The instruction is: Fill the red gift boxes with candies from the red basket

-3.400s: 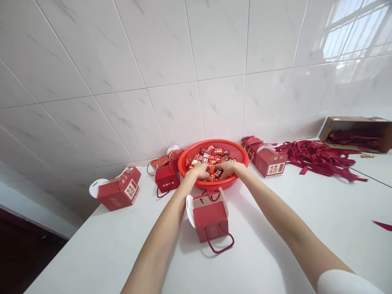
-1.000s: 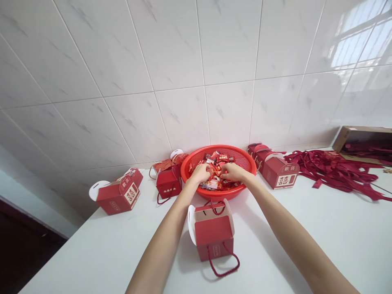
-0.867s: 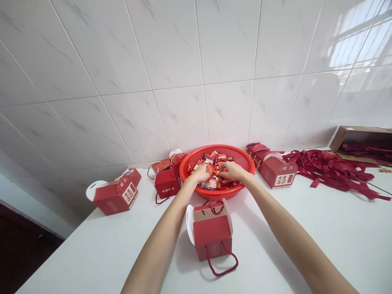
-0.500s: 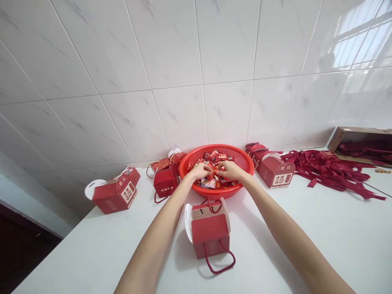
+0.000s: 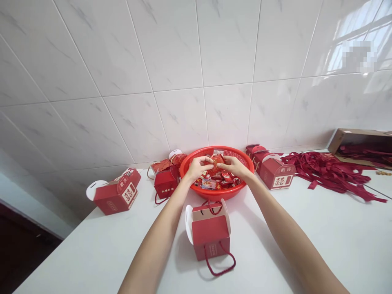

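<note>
A red plastic basket [image 5: 219,192] against the wall holds a heap of wrapped candies [image 5: 211,183], mostly in red wrappers. Over the heap, my left hand [image 5: 198,168] is closed, thumb and fingers on a red-wrapped candy [image 5: 217,161]. From the other side my right hand [image 5: 235,166] grips the same bunch, fingertips facing the left ones. How many pieces lie between them I cannot tell. In front of the basket, between my forearms, stands a red gift box [image 5: 211,234] with its top open and cord handles hanging out.
More red gift boxes stand at the left [image 5: 114,196], beside the basket [image 5: 166,181] and at its right [image 5: 277,173]. A tangle of dark red ribbons [image 5: 327,171] spreads on the white table [image 5: 128,249], near a cardboard box [image 5: 337,141]. Behind is a tiled wall [image 5: 226,110].
Both hands have risen slightly from down in the candies and now have a red-wrapped piece up between their fingertips. The open gift box has stayed in place.
</note>
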A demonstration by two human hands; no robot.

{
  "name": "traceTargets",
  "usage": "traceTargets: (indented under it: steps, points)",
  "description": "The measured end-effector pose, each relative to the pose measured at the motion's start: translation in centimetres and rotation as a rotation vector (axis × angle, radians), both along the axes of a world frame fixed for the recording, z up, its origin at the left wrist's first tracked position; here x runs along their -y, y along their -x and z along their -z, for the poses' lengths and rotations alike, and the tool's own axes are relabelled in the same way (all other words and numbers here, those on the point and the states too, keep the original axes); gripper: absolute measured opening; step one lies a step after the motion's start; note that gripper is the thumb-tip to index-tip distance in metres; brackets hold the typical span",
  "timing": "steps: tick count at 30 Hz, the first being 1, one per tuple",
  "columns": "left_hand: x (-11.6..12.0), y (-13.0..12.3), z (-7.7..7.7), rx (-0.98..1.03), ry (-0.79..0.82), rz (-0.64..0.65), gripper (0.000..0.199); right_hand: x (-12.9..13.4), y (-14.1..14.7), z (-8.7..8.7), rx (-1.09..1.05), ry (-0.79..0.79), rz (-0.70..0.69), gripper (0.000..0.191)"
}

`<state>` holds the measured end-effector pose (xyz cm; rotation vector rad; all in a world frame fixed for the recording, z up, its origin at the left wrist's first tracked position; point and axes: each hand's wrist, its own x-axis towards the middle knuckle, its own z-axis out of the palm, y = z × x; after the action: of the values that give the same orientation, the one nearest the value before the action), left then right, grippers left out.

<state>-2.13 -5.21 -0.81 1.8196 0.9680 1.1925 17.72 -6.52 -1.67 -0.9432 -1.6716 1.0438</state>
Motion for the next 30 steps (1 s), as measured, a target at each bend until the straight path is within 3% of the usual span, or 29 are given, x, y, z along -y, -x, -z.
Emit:
traceTargets:
  steps: [3, 7, 11, 14, 17, 21, 25, 28, 30]
  points:
    - [0.2, -0.1, 0.0, -0.061, 0.068, 0.044, 0.02, -0.1, 0.0, 0.1, -0.083, -0.035, 0.085, 0.027]
    - [0.0, -0.6, 0.5, -0.3, 0.112, -0.085, 0.006, -0.1, 0.1, -0.1, -0.281, -0.025, 0.279, 0.03]
    - [-0.2, -1.3, 0.9, -0.704, 0.168, -0.018, 0.021, 0.3, 0.0, -0.5, -0.382, -0.013, 0.456, 0.027]
    - [0.0, -1.4, 0.8, -0.876, 0.249, 0.006, 0.037, 0.7, -0.1, -0.8, -0.402, 0.007, 0.477, 0.027]
    - [0.2, -1.2, 0.6, -0.863, 0.262, -0.021, 0.049, 1.1, 0.0, -0.9, -0.411, 0.009, 0.459, 0.029]
    - [0.1, -1.0, 0.6, -0.661, 0.152, -0.024, 0.049, 1.2, 0.1, -0.9, -0.46, 0.01, 0.449, 0.032]
    - [-0.4, -0.8, 1.1, -0.532, 0.043, -0.142, 0.048, 1.2, 0.1, -0.8, -0.455, 0.004, 0.44, 0.033]
    - [-0.5, -0.7, 0.9, -0.51, -0.059, -0.241, 0.048, 1.3, 0.1, -0.8, -0.435, -0.011, 0.436, 0.034]
    - [-0.3, -0.8, 0.5, -0.561, -0.147, -0.223, 0.047, 1.4, 0.1, -0.8, -0.44, 0.001, 0.42, 0.035]
